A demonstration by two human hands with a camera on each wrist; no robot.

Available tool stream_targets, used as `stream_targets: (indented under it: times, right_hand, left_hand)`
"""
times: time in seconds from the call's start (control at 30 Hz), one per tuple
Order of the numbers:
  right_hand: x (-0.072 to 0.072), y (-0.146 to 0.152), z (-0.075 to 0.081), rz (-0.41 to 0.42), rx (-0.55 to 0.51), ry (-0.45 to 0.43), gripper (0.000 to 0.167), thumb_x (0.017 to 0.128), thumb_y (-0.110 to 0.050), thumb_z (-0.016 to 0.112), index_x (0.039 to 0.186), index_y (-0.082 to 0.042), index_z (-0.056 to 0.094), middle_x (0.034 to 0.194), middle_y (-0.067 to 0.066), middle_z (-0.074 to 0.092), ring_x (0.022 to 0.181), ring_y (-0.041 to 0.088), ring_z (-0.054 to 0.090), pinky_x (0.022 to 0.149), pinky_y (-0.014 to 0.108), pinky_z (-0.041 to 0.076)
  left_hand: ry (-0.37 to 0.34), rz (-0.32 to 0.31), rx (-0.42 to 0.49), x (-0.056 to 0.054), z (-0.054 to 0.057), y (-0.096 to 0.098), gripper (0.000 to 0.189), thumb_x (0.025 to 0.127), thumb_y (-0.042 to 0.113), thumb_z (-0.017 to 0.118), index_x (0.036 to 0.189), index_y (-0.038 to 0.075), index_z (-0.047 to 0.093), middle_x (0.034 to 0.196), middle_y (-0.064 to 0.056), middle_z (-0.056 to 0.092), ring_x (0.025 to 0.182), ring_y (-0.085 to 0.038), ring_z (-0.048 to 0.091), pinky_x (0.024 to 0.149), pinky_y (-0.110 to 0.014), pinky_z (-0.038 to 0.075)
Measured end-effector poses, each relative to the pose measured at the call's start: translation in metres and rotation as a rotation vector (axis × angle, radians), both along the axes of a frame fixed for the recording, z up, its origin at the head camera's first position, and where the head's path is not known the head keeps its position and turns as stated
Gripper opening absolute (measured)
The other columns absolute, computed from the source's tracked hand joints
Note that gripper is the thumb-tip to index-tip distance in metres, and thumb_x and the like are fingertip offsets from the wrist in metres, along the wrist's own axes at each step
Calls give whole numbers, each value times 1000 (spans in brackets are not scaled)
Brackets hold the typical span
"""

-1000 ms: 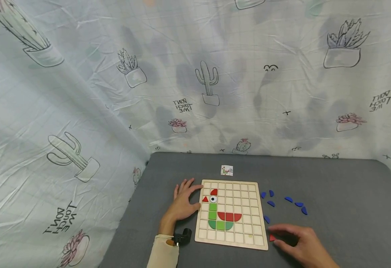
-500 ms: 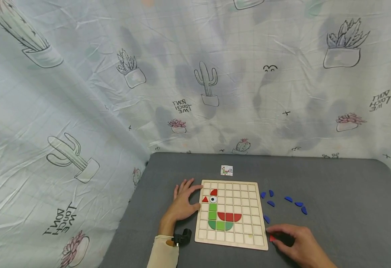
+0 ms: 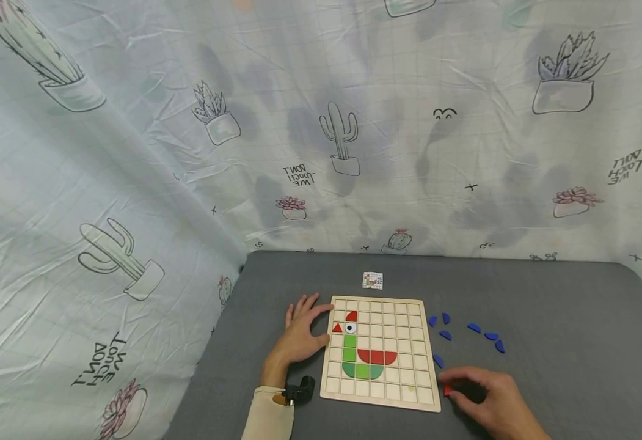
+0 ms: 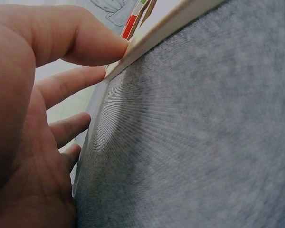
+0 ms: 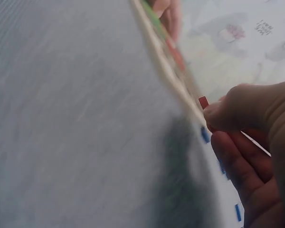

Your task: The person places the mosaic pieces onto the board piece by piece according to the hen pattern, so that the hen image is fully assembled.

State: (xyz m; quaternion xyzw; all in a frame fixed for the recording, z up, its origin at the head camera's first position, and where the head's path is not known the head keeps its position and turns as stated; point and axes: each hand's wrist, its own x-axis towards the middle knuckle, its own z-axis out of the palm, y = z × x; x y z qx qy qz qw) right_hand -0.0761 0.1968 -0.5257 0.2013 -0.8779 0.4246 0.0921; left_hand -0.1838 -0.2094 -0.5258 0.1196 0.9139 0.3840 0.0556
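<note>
A wooden grid board (image 3: 388, 318) lies on the grey table, its squares partly filled with red and green pieces and an eye tile (image 3: 350, 328). At its left edge rests my left hand (image 3: 299, 339); thumb and index fingertips touch the rim and the other fingers spread outward. Just off the board's lower right corner, my right hand (image 3: 491, 394) pinches a small red piece (image 3: 447, 390) between thumb and fingers. The right wrist view shows the piece's flat end (image 5: 203, 101) sticking out beyond the thumb; the rest is hidden.
Several blue curved pieces (image 3: 474, 328) are scattered right of the board, one (image 3: 437, 360) close to its right edge. A small pattern card (image 3: 372, 280) lies beyond the far edge. Cactus-printed cloth (image 3: 386, 153) hangs behind the table.
The right hand has shifted slightly left toward the board's edge, and the red piece has turned a little between its fingers. The left hand and board have stayed put.
</note>
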Motion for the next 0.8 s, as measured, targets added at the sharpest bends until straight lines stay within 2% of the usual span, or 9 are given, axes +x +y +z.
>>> stream_targets:
  times: [0.33,0.5,0.67,0.8]
  right_hand:
    - [2,-26,15,-7,-163,-53,42,79,6,92,112,-19,82,105,-3,83,96,1,76,81,15,62]
    - [-1,-47,15,-4,-178,-89,37,81,5,91,109,-19,83,104,-5,83,96,1,76,78,23,65]
    - [-6,-68,12,40,-179,-109,34,83,3,90,108,-19,83,105,-7,83,96,3,75,79,26,65]
    - [-9,-84,12,77,-197,-165,32,85,1,89,108,-20,84,106,-7,83,96,4,76,82,27,65]
  left_hand:
    - [19,-7,13,1,-1,0,64,88,12,73,151,18,66,177,-20,35,169,-48,15,133,-72,-1]
    - [13,-7,8,1,0,1,63,89,13,72,152,18,66,177,-19,34,169,-47,14,133,-71,-1]
    - [9,-4,9,1,0,1,63,89,13,73,152,18,66,178,-19,34,169,-47,14,133,-71,-1]
    - [9,-3,9,1,0,0,63,89,13,73,151,18,66,177,-20,34,169,-48,14,133,-71,-1]
